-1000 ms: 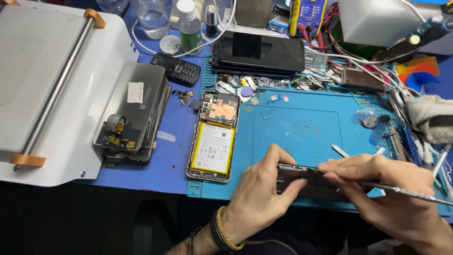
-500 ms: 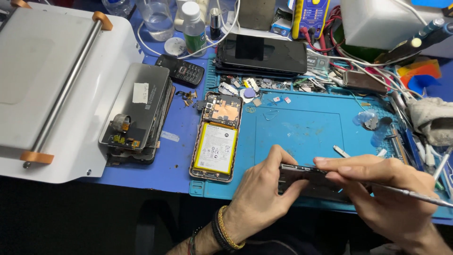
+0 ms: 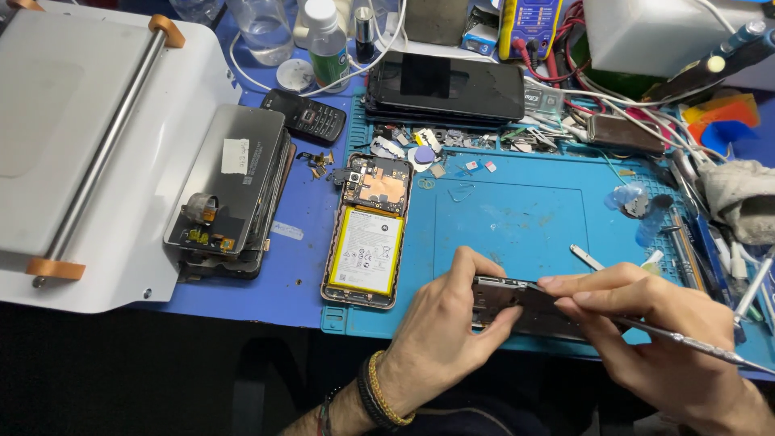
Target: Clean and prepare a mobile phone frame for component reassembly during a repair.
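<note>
A: What is held, and where?

B: A dark phone frame point(image 3: 525, 311) is gripped at its left end by the left hand point(image 3: 440, 327), fingers clenched around the edge, just above the near rim of the blue mat point(image 3: 517, 218). The right hand point(image 3: 646, 339) is closed on a thin metal pry tool point(image 3: 694, 343), whose tip is hidden at the frame's upper edge.

A: Risks to be noted?

B: A slip of the tool is judged possible, since the frame is propped on edge rather than laid flat; the left fingers lie right in the tool's line. Too much levering could bend the frame. The opened phone with the yellow-labelled battery point(image 3: 367, 246) lies just beside the left hand and could be knocked by a sudden jerk. Small screws and parts point(image 3: 436, 153) on the mat could be scattered likewise.

A: Differences from half a second ago?

B: Little is recorded. Both grips are unchanged; the right hand's fingers have shifted slightly along the frame. The view has drifted a little; the white machine point(image 3: 89, 145) on the tabletop sits as before.
</note>
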